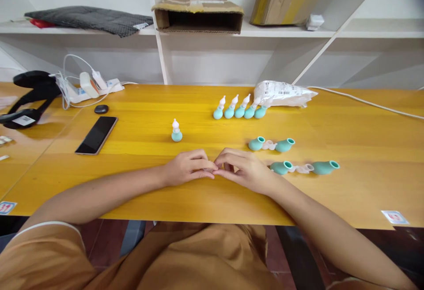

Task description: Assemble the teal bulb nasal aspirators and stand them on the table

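Note:
My left hand [190, 167] and my right hand [247, 168] meet fingertip to fingertip just above the table, both pinched closed. A small pale bit shows between the fingertips, too hidden to name. Beyond my left hand stands a bulb nasal aspirator [176, 134], teal below with a whitish tip. Several similar aspirators [240, 111] are lined up farther back. To the right of my right hand lie loose teal bulbs with open mouths, among them one bulb [281, 167] near my wrist and another bulb [326, 167]. Translucent nozzle pieces [304, 168] lie between the bulbs.
On the left are a phone [97, 135], a small black case [101, 109], a power strip [114, 85] with cables and a black stand [36, 98]. A plastic-wrapped package [283, 93] lies behind the aspirators. Shelves with cardboard boxes [198, 5] rise behind the yellow table [139, 201].

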`<control>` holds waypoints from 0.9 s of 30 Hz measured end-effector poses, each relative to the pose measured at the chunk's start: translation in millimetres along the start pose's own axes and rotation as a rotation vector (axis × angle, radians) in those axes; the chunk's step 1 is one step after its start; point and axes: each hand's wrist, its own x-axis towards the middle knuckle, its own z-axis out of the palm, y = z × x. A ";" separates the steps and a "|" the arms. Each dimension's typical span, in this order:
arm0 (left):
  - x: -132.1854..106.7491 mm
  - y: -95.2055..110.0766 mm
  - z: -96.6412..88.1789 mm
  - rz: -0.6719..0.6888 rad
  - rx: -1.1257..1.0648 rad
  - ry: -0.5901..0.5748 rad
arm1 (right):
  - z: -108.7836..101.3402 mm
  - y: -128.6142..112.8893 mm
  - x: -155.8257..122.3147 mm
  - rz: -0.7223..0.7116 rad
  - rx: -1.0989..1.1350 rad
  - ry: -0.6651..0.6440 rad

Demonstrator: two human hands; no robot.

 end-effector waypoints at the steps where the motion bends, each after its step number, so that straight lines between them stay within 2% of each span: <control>1: -0.2 -0.2 0.2 -0.002 0.001 0.001 | 0.0 0.1 0.1 -0.002 0.001 0.001; 8: -0.2 1.6 -1.6 -0.099 -0.029 -0.018 | -12.8 -2.9 2.8 0.060 -0.017 -0.040; 13: 5.3 2.8 -2.0 -0.232 -0.154 0.121 | -19.2 -2.5 3.4 0.141 -0.139 0.053; 16: 6.7 1.4 -1.2 -0.302 -0.215 0.204 | -17.2 1.5 2.8 0.130 -0.218 0.060; 27: 6.2 -0.3 -3.3 -0.315 -0.251 0.220 | -2.9 9.1 0.6 0.006 -0.276 -0.206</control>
